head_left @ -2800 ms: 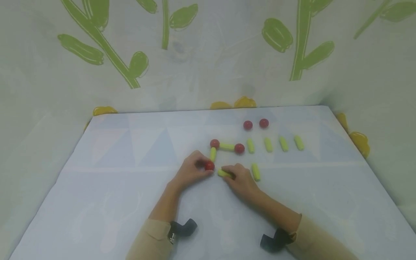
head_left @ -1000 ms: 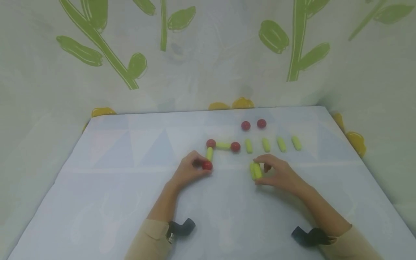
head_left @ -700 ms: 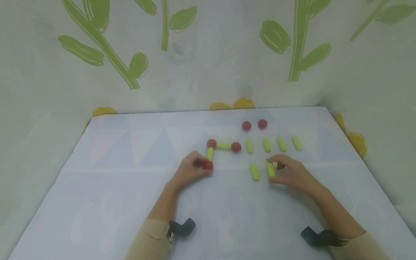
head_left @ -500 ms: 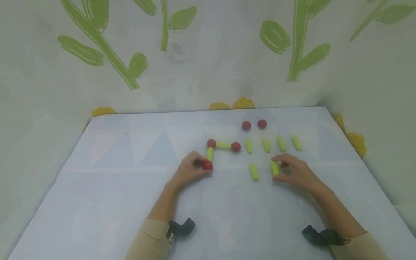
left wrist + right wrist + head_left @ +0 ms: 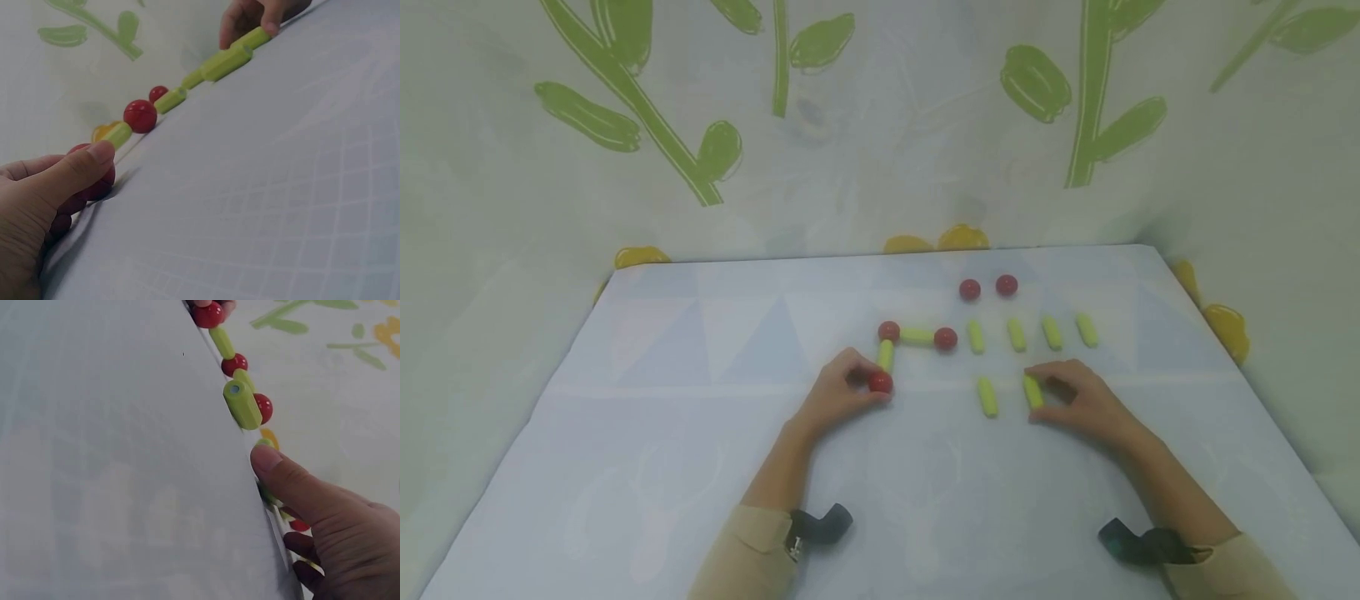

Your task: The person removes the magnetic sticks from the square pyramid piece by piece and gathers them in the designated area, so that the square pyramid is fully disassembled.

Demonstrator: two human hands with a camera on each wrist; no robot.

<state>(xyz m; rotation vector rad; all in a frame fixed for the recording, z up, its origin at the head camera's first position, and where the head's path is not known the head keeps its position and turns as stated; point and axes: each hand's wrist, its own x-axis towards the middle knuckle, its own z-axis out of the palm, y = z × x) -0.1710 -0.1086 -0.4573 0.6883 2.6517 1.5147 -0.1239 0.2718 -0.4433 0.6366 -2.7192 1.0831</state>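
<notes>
My left hand point(image 5: 842, 392) pinches a red ball point(image 5: 881, 382) between thumb and fingers. That ball sits at the near end of an L-shaped figure: a yellow-green stick point(image 5: 886, 356) runs back to a corner ball point(image 5: 889, 332), and a second stick point(image 5: 917, 336) reaches another red ball point(image 5: 945, 338) on the right. My right hand point(image 5: 1086, 404) has thumb and index finger at the two ends of a yellow-green stick point(image 5: 1033, 392) on the table. In the right wrist view the thumb point(image 5: 269, 459) mostly hides this stick. A loose stick point(image 5: 988, 397) lies just left of it.
Several loose yellow-green sticks point(image 5: 1017, 333) form a row behind my right hand. Farther back are two red balls point(image 5: 970, 289). The pale patterned table point(image 5: 700, 467) meets a wall point(image 5: 865, 167) with painted green plants at its far edge.
My right hand has carried its stick from beside the held ball rightward, past the loose stick, and set it on that stick's right. The left hand stays on the red ball.
</notes>
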